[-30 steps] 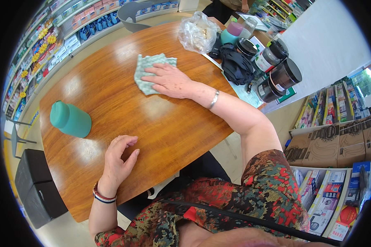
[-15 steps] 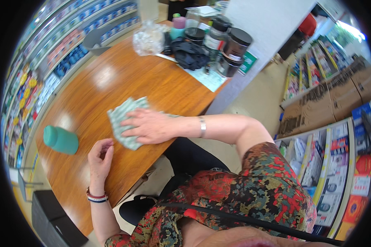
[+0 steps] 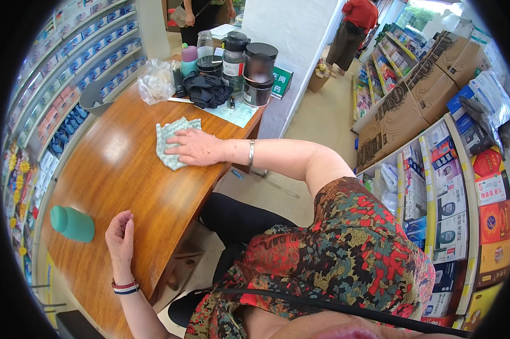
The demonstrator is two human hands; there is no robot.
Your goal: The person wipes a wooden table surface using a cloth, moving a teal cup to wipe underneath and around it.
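Note:
A pale green patterned cloth (image 3: 170, 155) lies on the glossy wooden table (image 3: 113, 175), spread out near the far right edge. My right hand (image 3: 195, 148) presses down on it with the palm flat and the fingers spread. Closer to me, my left hand (image 3: 120, 240) rests on the table, its fingers loosely bent and the thumb apart, with nothing visible in it. Just left of that hand, a teal bottle (image 3: 77, 224) lies on its side or leans; which one, I cannot tell.
Across the table's far end stand a clear plastic bag (image 3: 156, 82), a black cloth bundle (image 3: 207, 90), a pink-topped bottle (image 3: 189, 59) and dark-lidded jars (image 3: 232, 65). A white pillar (image 3: 292, 53) rises behind. Stocked shelves (image 3: 453, 214) and cardboard boxes (image 3: 405, 113) line the right; two people are in the background.
My right hand has slid the cloth farther along the table, toward the jars and away from my left hand. The whole view has shifted; the left hand stays near the teal bottle.

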